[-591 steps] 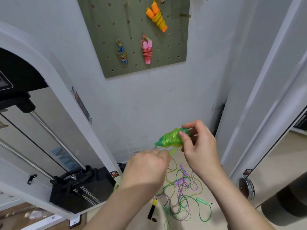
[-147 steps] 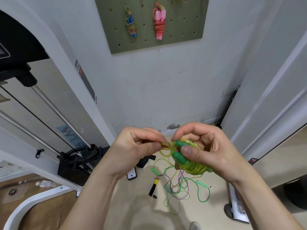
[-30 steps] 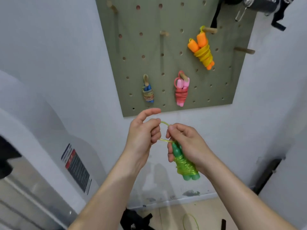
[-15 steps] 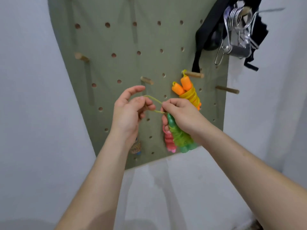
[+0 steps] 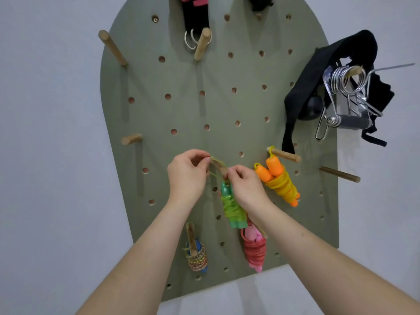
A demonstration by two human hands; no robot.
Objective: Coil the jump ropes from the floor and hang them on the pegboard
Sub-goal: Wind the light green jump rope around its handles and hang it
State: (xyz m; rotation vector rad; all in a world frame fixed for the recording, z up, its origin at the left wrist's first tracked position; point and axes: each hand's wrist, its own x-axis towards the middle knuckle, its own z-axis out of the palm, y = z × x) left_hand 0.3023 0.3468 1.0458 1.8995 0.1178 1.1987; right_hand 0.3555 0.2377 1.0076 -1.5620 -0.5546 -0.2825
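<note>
Hanging: the green jump rope (image 5: 231, 208), coiled tight round its two handles, dangles near the middle of the pegboard (image 5: 181, 114).
Loop: a thin yellow-green loop (image 5: 214, 176) runs from the handle tops toward 11 o'clock. One strand lies over a short wooden peg (image 5: 218, 165) and the other runs below it. Whether the loop is fully seated on the peg cannot be told.
Left hand: the left hand (image 5: 187, 176) has thumb and fingertips pressed together, pinching the far end of the loop close to the board.
Right hand: the right hand (image 5: 244, 187) has its fingers curled, pinching the loop just above the handles at the peg's tip. The bundle hangs at 6 o'clock beneath it.
Orange jump rope (image 5: 278, 180): at 3 o'clock of the green one and apart from it, hung by a yellow loop on its own peg.
Pink jump rope (image 5: 255, 248): at 5 o'clock, just below the green handles and partly behind the right wrist.
Blue jump rope (image 5: 196, 255): at 7 o'clock, wound in multicoloured cord and hung on a peg.
Black strap (image 5: 318, 73): at 2 o'clock of the board, draped over its edge beside the metal spring clips (image 5: 345, 87).
</note>
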